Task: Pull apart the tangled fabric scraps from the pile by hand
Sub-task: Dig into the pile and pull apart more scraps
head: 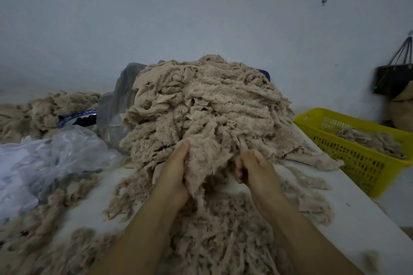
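Two hands: left hand (176, 172) and right hand (252, 167) both grip one fuzzy beige fabric scrap (207, 163).
Feel: probably soft, light, clingy.
Hold: its side edges.

Ahead of left hand (175, 174), beige fleecy cloth scraps pile (207, 105): shaggy matt nap, smoother backing where flipped. Further left, crinkled translucent plastic sheeting (67, 149), faintly glossy. Right of right hand (254, 169), yellow perforated plastic basket (357, 158), smooth; white counter (357, 219) matt.
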`<state>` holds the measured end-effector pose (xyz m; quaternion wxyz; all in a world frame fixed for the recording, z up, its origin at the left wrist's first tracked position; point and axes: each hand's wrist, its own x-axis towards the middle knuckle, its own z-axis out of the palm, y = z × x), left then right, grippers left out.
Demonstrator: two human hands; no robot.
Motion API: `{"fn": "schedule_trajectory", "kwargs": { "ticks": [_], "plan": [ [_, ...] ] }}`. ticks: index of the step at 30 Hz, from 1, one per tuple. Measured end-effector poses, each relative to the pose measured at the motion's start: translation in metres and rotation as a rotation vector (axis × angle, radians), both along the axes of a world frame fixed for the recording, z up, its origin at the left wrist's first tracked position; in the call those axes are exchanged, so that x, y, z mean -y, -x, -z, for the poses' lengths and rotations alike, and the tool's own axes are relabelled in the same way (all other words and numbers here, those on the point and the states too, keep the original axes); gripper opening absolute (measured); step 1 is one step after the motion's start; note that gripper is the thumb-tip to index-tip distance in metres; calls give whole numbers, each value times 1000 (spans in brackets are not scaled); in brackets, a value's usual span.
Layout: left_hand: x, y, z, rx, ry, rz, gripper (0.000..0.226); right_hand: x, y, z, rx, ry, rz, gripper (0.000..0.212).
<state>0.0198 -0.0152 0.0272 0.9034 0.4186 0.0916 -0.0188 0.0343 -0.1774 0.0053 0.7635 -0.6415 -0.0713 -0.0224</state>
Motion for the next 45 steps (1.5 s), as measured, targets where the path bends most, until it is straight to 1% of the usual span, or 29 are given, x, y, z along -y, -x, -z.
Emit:
{"fn": "schedule_trajectory", "kwargs": {
  "ticks": [3,4,6,8,10,12,13,14,16,17,18,21,24,26,27,30,31,32,33,35,36,38,39,40,41,42,43,44,45],
  "plan": [
    [6,5,5,48,-126,171,37,-5,-1,6,-140,-31,-154,61],
    [10,7,6,70,-194,233,37,-8,1,7,-171,-22,-198,64],
    [18,12,7,105,-390,320,29,-11,4,6,-266,-78,-251,65],
    [22,17,9,155,-651,435,22,-6,3,3,-348,-128,-281,56],
    [24,21,11,207,-849,615,31,0,1,0,-362,-118,-237,38],
    [24,24,10,236,-928,718,32,2,-3,0,-329,-110,-120,25],
    [24,23,9,240,-949,698,33,1,-4,0,-305,-94,-73,24],
    [24,21,9,221,-958,620,39,-1,-3,2,-257,-26,-21,27],
    [26,12,7,158,-891,366,43,-4,1,3,-70,225,61,33],
    [27,4,6,120,-827,256,39,-5,3,4,37,327,78,35],
    [29,-3,4,70,-751,194,34,-7,5,3,118,382,58,36],
    [36,-23,-7,-111,-472,205,18,-16,8,5,234,453,-93,44],
    [28,-52,-24,-212,-21,154,36,-19,14,5,288,500,-159,46],
    [12,-73,-31,-216,176,60,45,-11,14,-1,204,423,-133,41],
    [2,-81,-31,-215,246,18,47,-5,14,-5,128,345,-103,40],
    [-32,-91,-19,-225,446,-114,52,6,11,-14,-94,61,-77,24],
    [-42,-91,-12,-224,489,-144,52,9,9,-17,-183,-21,-50,20],
    [-51,-89,-3,-223,504,-171,51,12,8,-21,-255,-120,-35,23],
    [-60,-87,6,-225,495,-217,49,19,7,-24,-265,-216,-30,26],
    [-79,-80,21,-249,409,-320,46,39,-2,-27,-152,-385,-2,27],
    [-85,-76,26,-252,352,-342,45,49,-4,-29,-111,-466,49,28],
    [-80,-66,25,-213,223,-301,39,57,-8,-28,-162,-567,98,37],
    [-71,-62,21,-180,118,-245,32,52,-9,-25,-198,-536,95,37],
    [-58,-57,16,-161,-25,-178,24,45,-10,-19,-218,-476,74,35],
    [-45,-51,11,-163,-241,-127,31,37,-11,-14,-216,-406,58,33],
    [-32,-46,9,-171,-481,-106,47,29,-9,-14,-191,-343,37,32],
    [-23,-41,9,-159,-710,-134,54,23,-7,-14,-167,-302,15,35],
    [-16,-35,11,-107,-915,-191,54,18,-4,-17,-154,-292,-4,44],
    [-11,-29,12,-4,-1121,-253,47,16,-2,-19,-153,-295,-13,56]
  ]
}}
